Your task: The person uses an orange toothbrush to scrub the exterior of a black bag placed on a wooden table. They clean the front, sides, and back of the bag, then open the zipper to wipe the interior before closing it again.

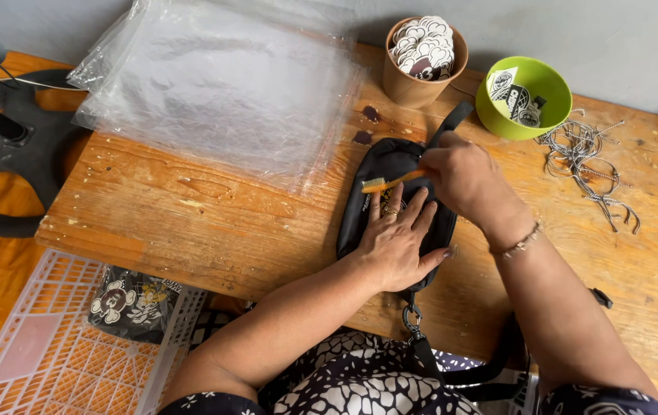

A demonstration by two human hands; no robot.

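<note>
Black fabric of a small pouch bag (390, 180) lay near the middle of a worn wooden counter (191, 223), its strap (429, 361) trailing off the near edge. The left hand (397, 242) rested flat on the bag, fingers spread, its grip released and pressing the cloth down. The right hand (463, 173) was clenched around an orange toothbrush (390, 183), bristles touching the bag's front. Toward the far edge stood a brown paper cup (413, 84) filled with stickers and, beside it, a green bowl (552, 100) holding more. Black-and-white cords (586, 157) lay in a loose heap near the far right corner. Clear plastic bags (221, 84) were stacked over the far left corner.
</note>
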